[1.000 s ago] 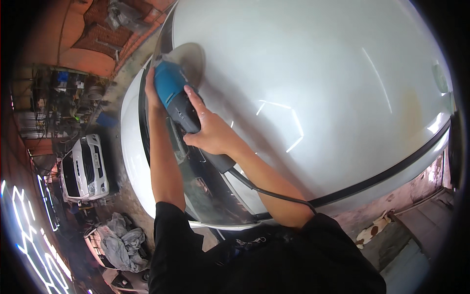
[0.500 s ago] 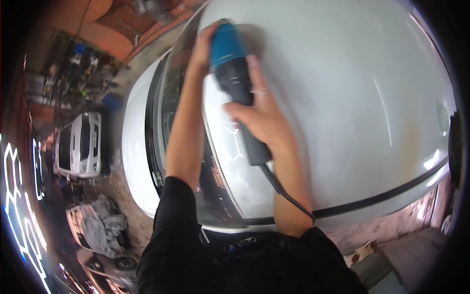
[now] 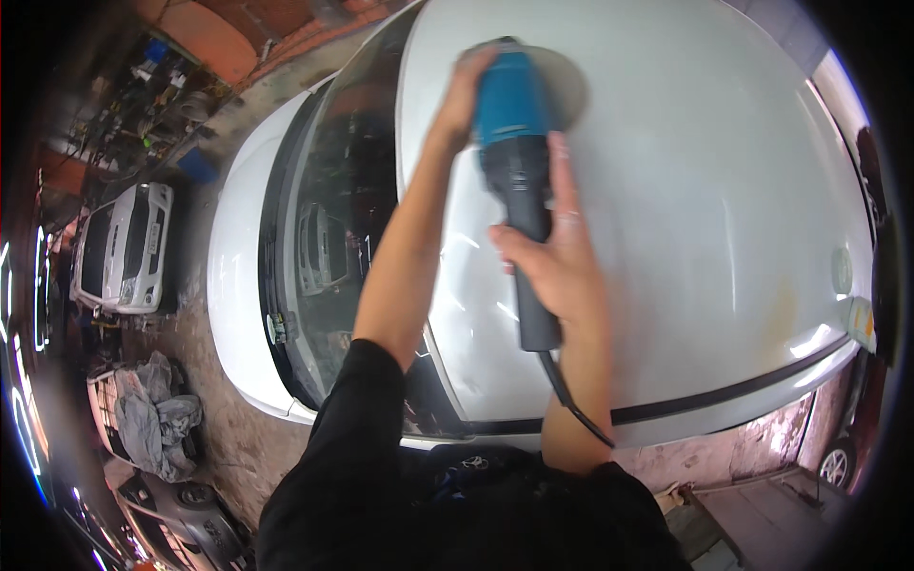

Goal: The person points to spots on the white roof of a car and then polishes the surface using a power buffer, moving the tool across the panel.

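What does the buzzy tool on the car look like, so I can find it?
Look at the big white car roof. On it lies a polishing tool, gripped by both hands. It is the only thing with a bright blue body, a dark handle and a trailing black cord.

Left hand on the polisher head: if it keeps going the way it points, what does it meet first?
Likely nothing but more car roof: the left hand points up-frame over the polisher, and the white panel looks bare to the frame edge. Depth is unclear.

Left hand (image 3: 464, 90) clamped on polisher (image 3: 514, 162) head, arm extended. Right hand (image 3: 557, 262) wrapped round polisher's rear grip, elbow bent.
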`<state>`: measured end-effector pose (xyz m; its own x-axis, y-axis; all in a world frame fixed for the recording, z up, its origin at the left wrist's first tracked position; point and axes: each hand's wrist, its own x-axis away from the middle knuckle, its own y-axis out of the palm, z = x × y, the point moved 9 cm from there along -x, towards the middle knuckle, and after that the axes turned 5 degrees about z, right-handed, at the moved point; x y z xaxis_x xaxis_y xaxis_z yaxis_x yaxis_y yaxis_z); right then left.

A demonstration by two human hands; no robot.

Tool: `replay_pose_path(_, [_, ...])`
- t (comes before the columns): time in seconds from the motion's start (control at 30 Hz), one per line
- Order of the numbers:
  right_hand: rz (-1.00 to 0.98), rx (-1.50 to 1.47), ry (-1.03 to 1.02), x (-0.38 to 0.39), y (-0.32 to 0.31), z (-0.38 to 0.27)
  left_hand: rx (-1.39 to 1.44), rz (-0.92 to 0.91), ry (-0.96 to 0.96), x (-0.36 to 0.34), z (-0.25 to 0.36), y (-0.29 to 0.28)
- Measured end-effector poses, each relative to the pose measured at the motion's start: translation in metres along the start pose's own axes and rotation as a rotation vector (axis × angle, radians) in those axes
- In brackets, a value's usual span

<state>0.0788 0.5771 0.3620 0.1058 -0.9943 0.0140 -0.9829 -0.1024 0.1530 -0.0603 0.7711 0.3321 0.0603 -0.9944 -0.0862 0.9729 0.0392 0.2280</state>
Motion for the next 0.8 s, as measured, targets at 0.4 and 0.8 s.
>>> replay_pose_path(0.4, [-0.355,-0.081,0.025,0.002,0.152,0.093,-0.199,0.365,-0.105,0.075,0.013,-0.260])
replay_pose_path(0.8, [-0.215,0.027,-0.024,0.022,0.122,0.067,-0.225,0.224,-0.024,0.067,0.036,-0.167])
